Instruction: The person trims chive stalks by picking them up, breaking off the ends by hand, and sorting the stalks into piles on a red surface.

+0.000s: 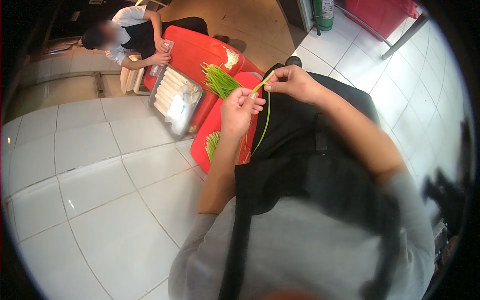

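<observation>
Between my two hands is a green onion (260,87) with a pale end. My left hand (238,111) pinches its green part, and my right hand (294,84) pinches the pale end with thumb and fingertips. A long thin green leaf (267,122) hangs down from there over the black apron. Just beyond my left hand, a bunch of green onions (220,81) lies on the red surface. Another bunch (212,145) is partly hidden behind my left forearm, on a red lid or tray (199,150).
A clear plastic container (176,132) holds several white rolls (172,90) and a plastic bag. Across the red surface (192,42), a co-worker (137,37) handles something transparent. A green cylinder (325,15) and a red bin (380,15) stand at the back right on white tiles.
</observation>
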